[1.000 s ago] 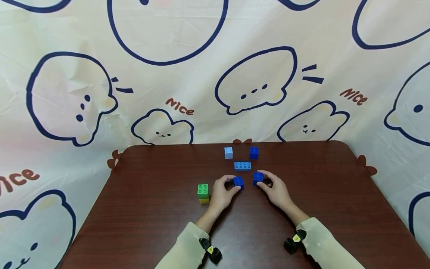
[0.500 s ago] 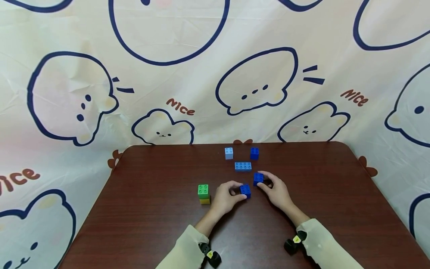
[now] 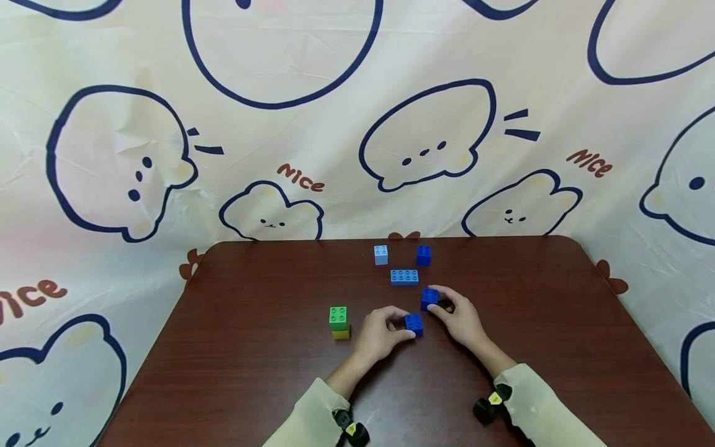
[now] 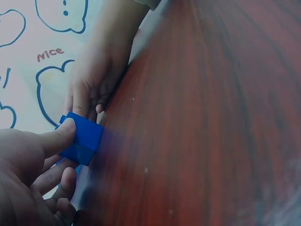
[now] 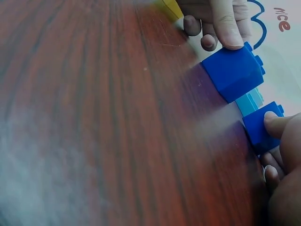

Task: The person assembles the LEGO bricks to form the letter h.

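- Pinching a dark blue brick (image 3: 414, 325): the fingers of the left hand (image 3: 380, 336).
- Just beyond, fingers of the right hand (image 3: 461, 318) pinch a second dark blue brick (image 3: 429, 299).
- Farther past the fingers, a long light blue brick (image 3: 404, 277), then a small light blue brick (image 3: 381, 255) and a third dark blue brick (image 3: 423, 256).
- Left of the left fingers, a green brick (image 3: 337, 318) atop a yellow brick (image 3: 341, 334).
- Beneath all, the brown desk (image 3: 246, 354).

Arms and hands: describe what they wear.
The left sleeve and right sleeve are long, plain and pale yellowish green. The left wrist device and right wrist device are black, each with a small yellow mark whose detail is unreadable. The left hand and right hand wear no gloves.
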A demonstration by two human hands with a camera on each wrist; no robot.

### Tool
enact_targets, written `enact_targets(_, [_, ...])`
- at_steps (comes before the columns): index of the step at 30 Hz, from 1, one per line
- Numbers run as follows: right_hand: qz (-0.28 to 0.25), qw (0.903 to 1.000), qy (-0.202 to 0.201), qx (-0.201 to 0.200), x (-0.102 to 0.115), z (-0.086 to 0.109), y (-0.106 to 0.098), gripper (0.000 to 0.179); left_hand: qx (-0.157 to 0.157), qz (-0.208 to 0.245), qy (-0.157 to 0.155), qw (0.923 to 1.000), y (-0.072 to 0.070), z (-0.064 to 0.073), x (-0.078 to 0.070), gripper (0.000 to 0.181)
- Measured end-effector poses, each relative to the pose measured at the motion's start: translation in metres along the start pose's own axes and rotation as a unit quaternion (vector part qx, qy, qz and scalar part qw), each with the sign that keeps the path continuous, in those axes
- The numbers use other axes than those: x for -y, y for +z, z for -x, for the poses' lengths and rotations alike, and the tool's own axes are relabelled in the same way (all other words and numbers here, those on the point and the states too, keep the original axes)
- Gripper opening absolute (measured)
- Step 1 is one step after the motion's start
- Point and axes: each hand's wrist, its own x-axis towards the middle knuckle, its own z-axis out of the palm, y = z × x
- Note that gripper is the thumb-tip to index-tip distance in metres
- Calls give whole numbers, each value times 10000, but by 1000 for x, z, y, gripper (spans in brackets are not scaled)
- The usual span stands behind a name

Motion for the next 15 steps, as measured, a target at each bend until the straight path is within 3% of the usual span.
enact_targets(15, [-581, 9962, 233, 605, 3, 0, -13, 39, -38, -13, 42, 10000, 2, -1, 3, 26])
